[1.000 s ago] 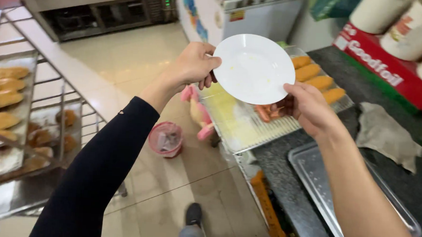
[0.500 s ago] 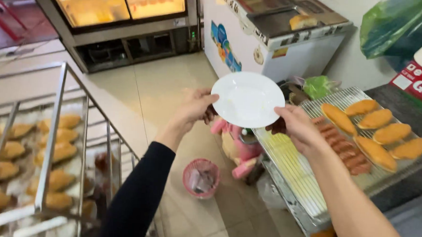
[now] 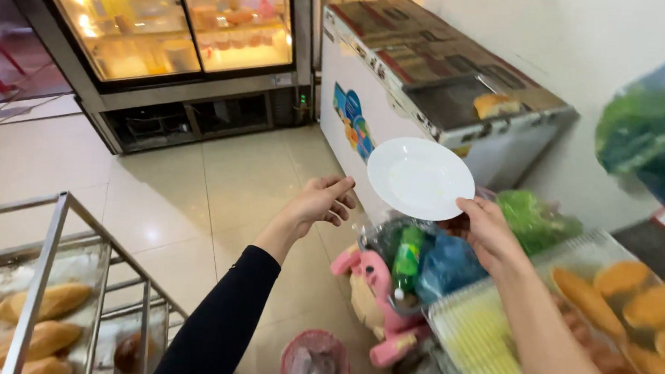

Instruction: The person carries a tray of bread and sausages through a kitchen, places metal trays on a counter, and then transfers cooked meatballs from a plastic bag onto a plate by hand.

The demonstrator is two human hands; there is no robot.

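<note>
One hand (image 3: 489, 233) has the white plate (image 3: 421, 178) now, the right one, pinching its lower rim at about 5 o'clock with the plate tilted up in the air over toward the chest freezer (image 3: 436, 86). Half a second back both hands were on that plate, so the left hand (image 3: 320, 203) has just let go; it hangs loose at the plate's 9 o'clock, fingers half curled, holding nothing and not touching it. So the plate's a one-handed carry and the left is free. Below, at 6 o'clock from the plate, there's a bag with a green bottle (image 3: 407, 261) and a pink toy (image 3: 376, 303). Fried golden pieces sit on a wire tray (image 3: 484, 339) down at 4 o'clock, and bread rolls (image 3: 37, 319) in a metal rack (image 3: 48, 263) at 8 o'clock.
</note>
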